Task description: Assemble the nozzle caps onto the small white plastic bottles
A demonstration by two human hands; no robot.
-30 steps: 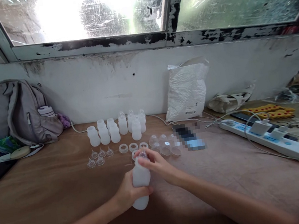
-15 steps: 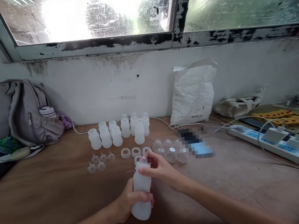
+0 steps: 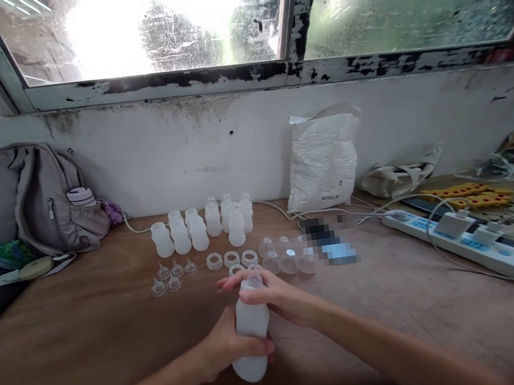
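Observation:
A frosted white baby bottle [image 3: 251, 319] is tilted slightly to the right above the table's near side. My left hand [image 3: 223, 348] wraps around its lower body. At the neck, my right hand [image 3: 282, 293] has its thumb on the front and its fingers reaching behind, around a clear teat [image 3: 254, 275] on top. Just beyond lie several white collar rings [image 3: 214, 261], one partly hidden by my right hand. Several loose clear teats [image 3: 174, 283] lie to the left, and clear dome caps [image 3: 288, 261] stand to the right.
Open bottles [image 3: 180, 237] and teat-topped bottles [image 3: 236, 228] stand farther back. A grey backpack [image 3: 34, 196] is at the left. A white plastic bag [image 3: 323, 158] leans on the wall. Toward the right are a blurred-out phone-like item [image 3: 340, 252] and a power strip [image 3: 463, 247] with cables.
My right hand's fingers have straightened and now reach leftward behind the bottle's top, where they were bent at the teat. The bottle has shifted slightly right in view; my left hand still grips it.

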